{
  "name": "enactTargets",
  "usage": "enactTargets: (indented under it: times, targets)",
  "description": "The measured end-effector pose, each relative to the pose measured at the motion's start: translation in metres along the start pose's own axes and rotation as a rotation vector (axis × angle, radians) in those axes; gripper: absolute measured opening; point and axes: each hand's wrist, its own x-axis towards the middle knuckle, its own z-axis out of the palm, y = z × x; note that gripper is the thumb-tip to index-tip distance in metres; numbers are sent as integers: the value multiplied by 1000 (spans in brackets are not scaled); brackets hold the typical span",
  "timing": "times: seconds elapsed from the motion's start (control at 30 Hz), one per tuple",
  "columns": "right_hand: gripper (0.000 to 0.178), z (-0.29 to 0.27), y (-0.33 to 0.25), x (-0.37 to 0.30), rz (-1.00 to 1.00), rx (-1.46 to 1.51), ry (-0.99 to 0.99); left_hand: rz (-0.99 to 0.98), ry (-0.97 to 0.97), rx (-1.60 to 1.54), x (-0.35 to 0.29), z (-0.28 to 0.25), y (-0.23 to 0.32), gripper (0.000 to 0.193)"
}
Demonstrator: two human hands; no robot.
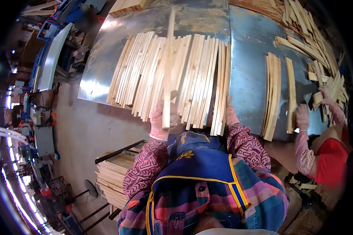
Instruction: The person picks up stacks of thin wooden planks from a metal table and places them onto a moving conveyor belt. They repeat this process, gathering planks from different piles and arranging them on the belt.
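My left hand [162, 119], in a pale pink work glove, is closed round the near end of a long wooden strip [168, 70]. That strip is raised above a row of similar wooden strips [145, 74] lying side by side on a metal-topped table [94, 74]. My right hand [231, 111], gloved too, is at the row's right side. Its fingers look stretched out along the edge of the rightmost strips [222, 86]; its thumb is hidden.
Further right lie a small group of strips [271, 94] and a single strip [290, 94]. A co-worker's gloved hands [302, 117] are by a loose pile of strips [331, 88]. Stacked wood [111, 178] stands below left; machines [43, 117] line the far left.
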Motion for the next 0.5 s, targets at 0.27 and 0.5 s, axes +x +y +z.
enactTargets:
  times: [0.27,0.5]
  targets:
    - [93,59,12,-1,73,133,71,47,243,152,-40,-42,-4,68]
    - [94,16,7,17,112,96,-74,-12,654,1190,-33,-27,-18,40]
